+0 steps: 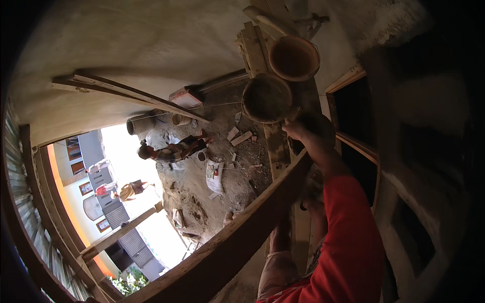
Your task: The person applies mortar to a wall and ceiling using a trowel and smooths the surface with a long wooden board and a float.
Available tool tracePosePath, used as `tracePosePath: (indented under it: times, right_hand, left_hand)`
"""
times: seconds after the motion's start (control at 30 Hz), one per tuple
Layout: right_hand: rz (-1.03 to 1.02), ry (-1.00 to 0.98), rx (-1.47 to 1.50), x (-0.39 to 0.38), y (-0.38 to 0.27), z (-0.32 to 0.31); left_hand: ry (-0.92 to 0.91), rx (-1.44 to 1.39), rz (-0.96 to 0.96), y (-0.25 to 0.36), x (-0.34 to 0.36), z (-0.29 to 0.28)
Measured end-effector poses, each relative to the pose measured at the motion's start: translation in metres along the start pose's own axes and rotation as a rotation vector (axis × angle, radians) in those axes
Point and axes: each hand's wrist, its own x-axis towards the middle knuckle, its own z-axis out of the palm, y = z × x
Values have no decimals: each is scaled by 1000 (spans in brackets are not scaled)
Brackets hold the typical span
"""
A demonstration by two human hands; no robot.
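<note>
My right hand (298,131), at the end of a red sleeve, is closed on the edge of a dark, round pan (318,126). Just beyond it, a shallow mud-stained pan (267,96) and a brownish pan (293,54) rest along wooden planks (277,146). A thick wooden beam (227,242) runs diagonally beneath my arm. My feet and legs show below, partly hidden by the beam and sleeve. My left hand is not in view.
Below, a co-worker (169,150) is among buckets (141,123), a white sack (213,179) and scrap wood. Long boards (126,96) cross near the wall. More people (129,189) are outside in sunlight. A framed opening (353,106) is at right.
</note>
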Motion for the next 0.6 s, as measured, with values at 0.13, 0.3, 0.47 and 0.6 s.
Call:
tracePosePath:
  times: [0.13,0.3,0.47,0.6]
  right_hand:
    - [66,55,-253,-9,-20,-38]
    - [316,284,616,-128,23,-105]
    - [676,373,1194,-284,42,-126]
    - [856,486,2125,-403,-4,-168]
  left_hand:
    - [31,70,-12,3,-12,-3]
    - [10,10,-52,2,-3,5]
    - [-38,-76,-119,2,4,27]
    - [-74,-142,-206,-22,7,53]
